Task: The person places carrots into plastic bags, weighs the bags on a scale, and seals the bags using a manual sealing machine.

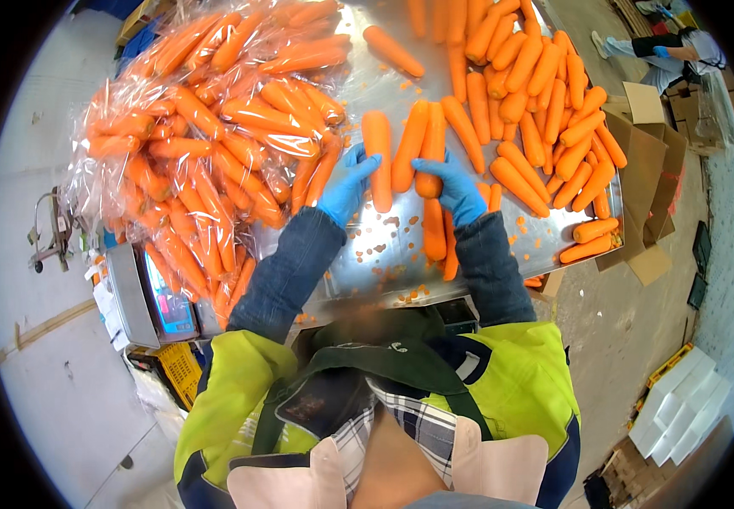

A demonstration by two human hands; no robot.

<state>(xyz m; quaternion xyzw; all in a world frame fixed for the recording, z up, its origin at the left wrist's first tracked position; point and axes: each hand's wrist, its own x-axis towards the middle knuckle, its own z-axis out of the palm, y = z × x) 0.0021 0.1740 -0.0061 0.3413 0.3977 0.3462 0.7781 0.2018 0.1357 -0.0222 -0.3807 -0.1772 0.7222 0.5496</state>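
In my blue-gloved left hand an orange carrot stands lengthwise, the thumb pressed across it. My right hand, gloved the same way, grips another carrot between thumb and fingers. Between the two lies a slanted carrot, close against the right-hand one; whether a finger touches it I cannot tell. Just below my right hand, a further carrot lies on the metal table. Clear plastic bags of carrots are heaped on the left, and loose carrots are piled on the right.
Brown stains and orange scraps dot the metal surface. A lit screen and a yellow crate are at lower left. An open cardboard box stands beyond the table's right edge. Another person is at far right, near white stacked containers.
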